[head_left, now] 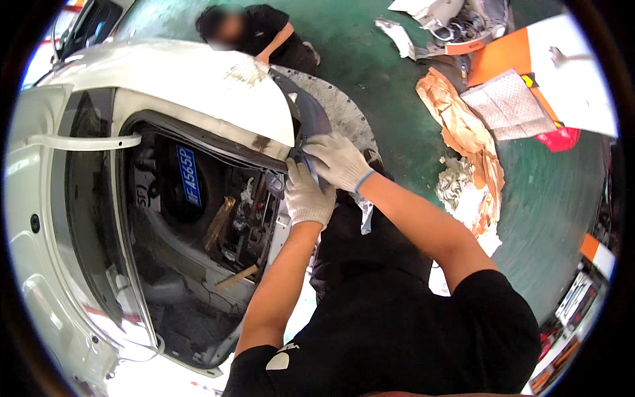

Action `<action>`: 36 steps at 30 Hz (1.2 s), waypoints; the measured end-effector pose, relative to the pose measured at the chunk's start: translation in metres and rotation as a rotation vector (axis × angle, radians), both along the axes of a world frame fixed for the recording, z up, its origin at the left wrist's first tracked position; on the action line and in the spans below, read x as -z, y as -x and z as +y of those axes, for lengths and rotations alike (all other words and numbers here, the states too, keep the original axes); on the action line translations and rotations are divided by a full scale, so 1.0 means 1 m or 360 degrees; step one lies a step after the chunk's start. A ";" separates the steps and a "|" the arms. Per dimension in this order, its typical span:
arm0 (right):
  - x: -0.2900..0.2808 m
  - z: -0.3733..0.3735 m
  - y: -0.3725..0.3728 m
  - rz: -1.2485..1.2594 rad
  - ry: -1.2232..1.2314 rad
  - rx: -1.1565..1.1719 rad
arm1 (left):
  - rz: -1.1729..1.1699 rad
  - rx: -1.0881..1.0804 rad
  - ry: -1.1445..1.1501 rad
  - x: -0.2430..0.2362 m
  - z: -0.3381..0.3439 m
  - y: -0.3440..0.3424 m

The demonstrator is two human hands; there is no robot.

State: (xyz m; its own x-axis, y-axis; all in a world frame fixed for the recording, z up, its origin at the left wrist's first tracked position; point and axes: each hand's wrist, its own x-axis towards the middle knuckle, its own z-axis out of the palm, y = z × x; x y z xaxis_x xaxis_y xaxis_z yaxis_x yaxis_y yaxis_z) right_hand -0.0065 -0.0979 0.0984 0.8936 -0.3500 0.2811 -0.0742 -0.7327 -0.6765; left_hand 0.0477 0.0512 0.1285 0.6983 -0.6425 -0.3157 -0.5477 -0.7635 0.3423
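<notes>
A white car with its boot lid raised stands at my left. At its rear corner, a dark grey-blue body panel [311, 118] curves along below the white rear wing [258, 92]. My right hand [336, 162], in a white knit glove with a blue cuff, has its fingers closed over the panel's near end. Just beside it, my left hand [308, 195], gloved too, presses its fingers together at the edge of the boot opening. What lies under the left fingertips is hidden.
The open boot [178, 264] holds a blue number plate [188, 175] and wooden pieces [220, 223]. A person [264, 33] crouches beyond the rear wing, one hand at the car. Brown crumpled paper [456, 112] and removed car parts [456, 30] lie on the green floor at right.
</notes>
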 end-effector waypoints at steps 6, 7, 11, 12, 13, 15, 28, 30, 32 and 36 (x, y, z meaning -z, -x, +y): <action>0.011 -0.027 -0.061 0.0614 0.0232 -0.0515 | 0.0022 -0.0295 -0.0179 0.001 -0.033 0.006; 0.015 -0.032 -0.066 0.0611 0.0249 -0.0565 | 0.0064 -0.0365 -0.0184 -0.001 -0.042 0.005; 0.011 -0.036 -0.073 0.0587 0.0345 -0.0701 | 0.0052 -0.0628 -0.0084 -0.001 -0.058 0.008; 0.013 -0.039 -0.072 0.0457 0.0278 -0.0708 | 0.0124 -0.0686 -0.0012 0.002 -0.056 0.009; 0.014 -0.039 -0.070 0.0397 0.0300 -0.0680 | 0.0127 -0.0669 -0.0054 0.003 -0.056 0.010; 0.020 -0.036 -0.070 0.0465 0.0321 -0.0715 | 0.0009 -0.0577 0.0125 0.010 -0.051 0.010; 0.017 -0.037 -0.067 0.0520 0.0233 -0.0741 | 0.0006 -0.0407 -0.0114 0.022 -0.047 -0.010; 0.019 -0.038 -0.066 0.0467 0.0245 -0.0764 | -0.0125 -0.0314 -0.0108 0.029 -0.041 -0.011; 0.020 -0.040 -0.067 0.0458 0.0211 -0.0818 | -0.0290 -0.0178 -0.0135 0.041 -0.036 -0.013; 0.022 -0.041 -0.066 0.0421 0.0227 -0.0810 | -0.0076 -0.0484 -0.0093 0.010 -0.057 -0.012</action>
State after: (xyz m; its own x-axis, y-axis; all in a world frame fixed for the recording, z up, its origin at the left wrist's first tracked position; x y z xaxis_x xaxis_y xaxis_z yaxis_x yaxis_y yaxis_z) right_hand 0.0596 -0.1393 0.0768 0.9854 0.1661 0.0384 0.1577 -0.8025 -0.5754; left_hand 0.0594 -0.0059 0.1186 0.8705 -0.3839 -0.3080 -0.3059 -0.9122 0.2725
